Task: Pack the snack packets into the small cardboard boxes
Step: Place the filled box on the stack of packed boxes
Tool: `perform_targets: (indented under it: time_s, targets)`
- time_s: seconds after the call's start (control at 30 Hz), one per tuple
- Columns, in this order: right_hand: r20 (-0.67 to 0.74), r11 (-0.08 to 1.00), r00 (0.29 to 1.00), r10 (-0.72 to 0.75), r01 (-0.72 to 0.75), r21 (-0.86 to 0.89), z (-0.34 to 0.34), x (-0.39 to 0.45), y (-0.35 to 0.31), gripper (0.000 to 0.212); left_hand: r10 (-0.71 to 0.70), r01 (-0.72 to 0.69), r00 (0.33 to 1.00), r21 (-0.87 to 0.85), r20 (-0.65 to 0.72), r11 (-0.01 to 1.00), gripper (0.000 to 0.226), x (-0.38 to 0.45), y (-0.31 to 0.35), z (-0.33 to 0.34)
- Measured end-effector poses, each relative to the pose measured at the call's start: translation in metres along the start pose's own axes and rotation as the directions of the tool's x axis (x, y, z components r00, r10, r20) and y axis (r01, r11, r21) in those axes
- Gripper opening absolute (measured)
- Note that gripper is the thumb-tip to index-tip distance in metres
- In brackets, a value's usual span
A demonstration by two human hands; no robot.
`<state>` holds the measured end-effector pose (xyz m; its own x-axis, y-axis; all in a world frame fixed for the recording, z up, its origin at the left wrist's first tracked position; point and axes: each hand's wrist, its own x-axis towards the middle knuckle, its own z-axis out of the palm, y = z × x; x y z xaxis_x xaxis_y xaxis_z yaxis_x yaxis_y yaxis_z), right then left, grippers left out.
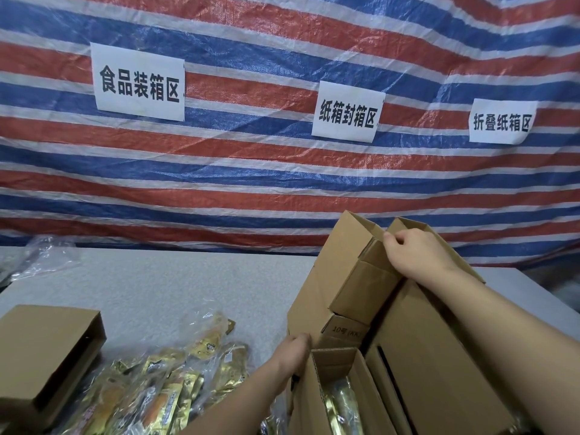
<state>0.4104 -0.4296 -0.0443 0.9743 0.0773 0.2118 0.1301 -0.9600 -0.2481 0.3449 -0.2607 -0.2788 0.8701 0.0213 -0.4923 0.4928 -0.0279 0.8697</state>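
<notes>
Both hands grip small cardboard boxes: right hand [417, 252] pinches an upper box [364, 287], left hand [292, 356] holds a packet-filled box [332, 400].

Across the upper frame hangs a tarpaulin [282, 171] striped in red, blue and white. On it are 3 white paper signs [139, 81] printed with black characters. The table [175, 287] at centre left is pale speckled grey. The cardboard boxes [348, 277] at right and the closed box [47, 350] at lower left are plain tan-brown; 1 small carton [343, 332] bears dark print. The snack packets [163, 394] at bottom centre are shiny gold with orange and black marks, in clear wrapping.
</notes>
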Motion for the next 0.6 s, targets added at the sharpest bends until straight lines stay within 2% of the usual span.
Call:
perform_targets:
  time_s: [0.2,0.33,0.5,0.6]
  targets:
    - [-0.006,1.0,1.0,-0.013,0.013,-0.008,-0.005,-0.007,-0.005,0.04,0.016,-0.016,0.999,-0.012,-0.029,1.0,0.022,-0.008,0.002,-0.003]
    - [0.0,1.0,1.0,0.0,0.0,-0.03,-0.017,-0.028,-0.008,0.038,0.031,-0.03,0.995,0.005,-0.095,1.0,0.032,-0.026,0.002,-0.003]
    - [-0.105,0.995,0.992,-0.068,0.06,-0.081,-0.041,-0.045,-0.024,0.029,0.052,-0.054,0.985,-0.008,-0.163,0.999,0.056,-0.065,-0.007,-0.013]
    - [-0.13,0.994,0.988,-0.084,0.073,-0.082,-0.056,-0.061,-0.031,0.027,0.074,-0.076,0.979,-0.002,-0.19,0.997,0.057,-0.102,-0.021,-0.011]
